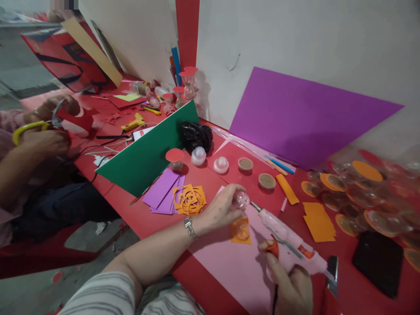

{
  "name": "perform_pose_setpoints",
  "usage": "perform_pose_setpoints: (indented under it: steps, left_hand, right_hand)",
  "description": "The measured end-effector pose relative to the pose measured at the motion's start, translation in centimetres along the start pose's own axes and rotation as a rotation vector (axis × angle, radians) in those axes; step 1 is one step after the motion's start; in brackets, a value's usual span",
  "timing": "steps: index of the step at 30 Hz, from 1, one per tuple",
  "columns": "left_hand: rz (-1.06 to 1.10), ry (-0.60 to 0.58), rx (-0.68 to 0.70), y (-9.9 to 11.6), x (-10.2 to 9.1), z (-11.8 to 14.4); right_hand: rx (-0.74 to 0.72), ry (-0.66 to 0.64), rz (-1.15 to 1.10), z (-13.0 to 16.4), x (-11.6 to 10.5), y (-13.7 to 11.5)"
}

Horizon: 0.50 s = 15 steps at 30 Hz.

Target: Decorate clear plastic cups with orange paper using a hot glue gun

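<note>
Red tabletop (138,218) fills most of the view, running from the far wall down to the near edge, and on it lie the big sheets: a large purple paper sheet (295,118) leaning against the pale wall, a dark green card sheet (147,153) propped at a slant to its left, and a flat pink paper sheet (236,267) directly under the person's hands. Next in size is the pink plastic hot glue gun (288,240), which the right hand (288,284) holds wrapped around the grip with one finger on the orange trigger, its metal nozzle pointing up and left and touching, or very nearly touching, the small clear plastic dome (242,199). That dome is pinched between the fingertips of the left hand (219,210), held just above the pink sheet; a silver wristwatch (189,227) sits on that wrist. Below the dome, on the pink sheet, lies a small orange paper square (240,231). To the left lie a stack of violet paper rectangles (164,192) and, overlapping its edge, an orange cut-out paper ornament (189,199). At the right, orange paper pieces (318,221) lie near a heap of clear domes backed with orange discs (367,197). At the far left, another person's hands (46,127) hold yellow-handled scissors (29,127) and red paper.
</note>
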<state>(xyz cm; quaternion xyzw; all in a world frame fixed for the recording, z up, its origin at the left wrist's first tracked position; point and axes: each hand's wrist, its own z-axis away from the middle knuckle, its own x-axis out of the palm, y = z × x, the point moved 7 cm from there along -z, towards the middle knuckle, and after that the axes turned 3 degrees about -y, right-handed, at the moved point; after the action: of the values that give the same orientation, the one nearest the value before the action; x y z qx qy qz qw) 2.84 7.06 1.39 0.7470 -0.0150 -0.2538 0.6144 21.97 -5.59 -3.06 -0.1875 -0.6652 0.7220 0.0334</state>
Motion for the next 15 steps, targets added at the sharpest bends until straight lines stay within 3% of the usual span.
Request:
perform_pose_setpoints:
  steps: [4, 8, 15]
  left_hand:
    - [0.020, 0.001, -0.002, 0.0, 0.1, 0.0]
    - [0.075, 0.004, -0.025, -0.3, 0.3, -0.1]
    - [0.167, 0.000, -0.016, 0.2, 0.0, -0.2]
  right_hand:
    - [0.166, 0.072, -0.143, -0.6, -0.2, 0.0]
    - [0.209, 0.116, -0.270, -1.1, -0.5, -0.1]
    - [0.096, -0.072, 0.001, -0.1, 0.2, -3.5]
